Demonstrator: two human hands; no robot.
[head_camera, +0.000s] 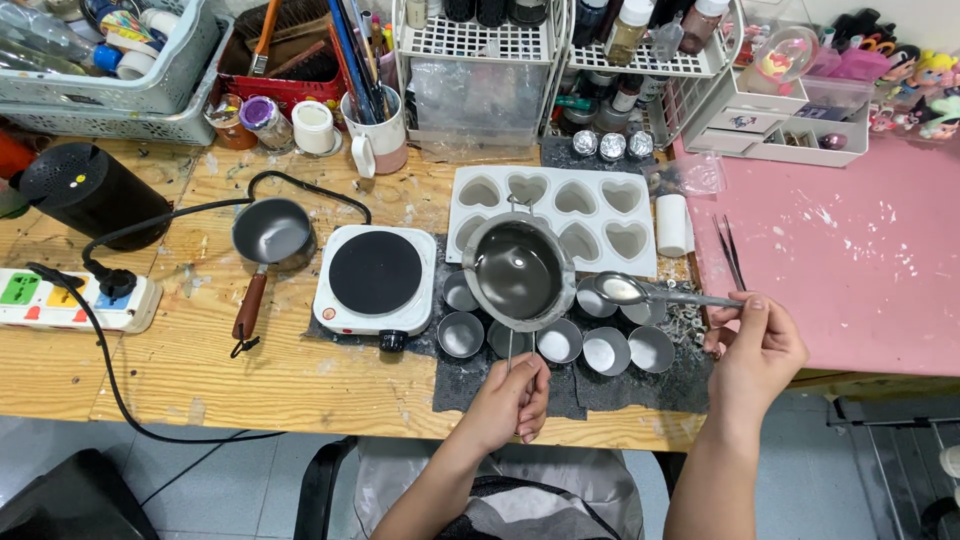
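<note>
Shiny metal pot (518, 270) and spoon (622, 289) over scuffed wooden table (300, 375)

1. Clear plastic bag (692, 175): crumpled, lies at the seam of the wood bench and the pink tabletop, just right of the white heart mould.
2. Bottle w/ white cap & pale label (629, 35): on the wire rack, top centre-right; amber body.
3. Bottle w/ red cap (700, 22): beside it, right; label too small to tell.
4. Jar w/ purple lid (262, 118): back of bench, left of the white mug; clear glass, light label band.
5. No signs or screens.
</note>
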